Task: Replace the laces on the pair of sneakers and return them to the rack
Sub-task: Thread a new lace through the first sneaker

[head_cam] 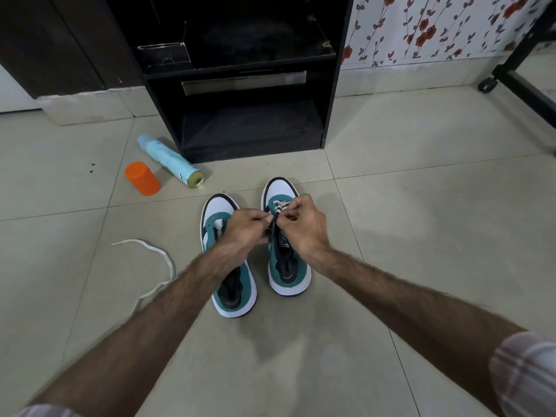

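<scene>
Both forearms reach forward and inward from the lower corners of the view, bare from the elbow down, with a checked sleeve (529, 374) rolled up on the right arm and the edge of another at the lower left. The wrists bend slightly so the hands meet in the middle. The left hand (243, 228) has its back turned up, fingers curled, thumb and forefinger pinched together. The right hand (301, 224) mirrors it, knuckles up, fingers curled in, its fingertips (284, 216) almost touching those of the left.
</scene>
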